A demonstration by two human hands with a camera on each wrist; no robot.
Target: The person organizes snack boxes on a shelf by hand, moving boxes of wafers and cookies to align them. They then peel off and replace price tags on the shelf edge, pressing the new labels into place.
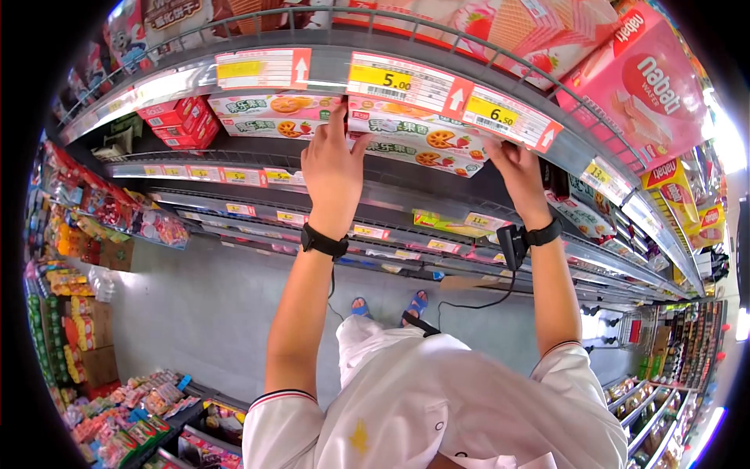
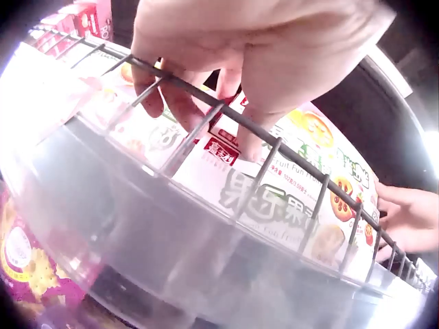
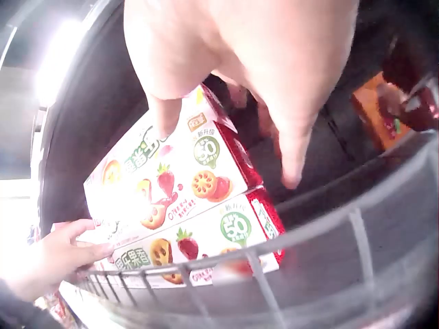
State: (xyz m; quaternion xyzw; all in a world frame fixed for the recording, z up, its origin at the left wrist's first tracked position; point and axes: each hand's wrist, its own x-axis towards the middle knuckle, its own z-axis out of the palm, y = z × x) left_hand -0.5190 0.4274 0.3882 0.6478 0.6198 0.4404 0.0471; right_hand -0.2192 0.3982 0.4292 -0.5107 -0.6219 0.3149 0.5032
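Hands L (image 1: 333, 173) / R (image 1: 519, 173) @ bisc boxes (image 1: 422, 146) | tops part-hid: price tags (image 1: 402, 82)

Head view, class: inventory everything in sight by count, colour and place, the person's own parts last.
biscuit boxes: two or more, mostly white, stacked, top centre
matching boxes: two or more, mostly white, left of those
red boxes: several, red, further left
wafer box: one, pink, upper right
Nabati packs: several, yellow, far right
price tags: many, white and yellow, shelf edges
shelves: several, grey, ahead
other packets: many, mixed, all around
wristbands: two, black, mid-picture
sandals: two, blue, below
shirt: one, white, lower centre
left hand: one, bare, stack's left end
right hand: one, bare, stack's right end
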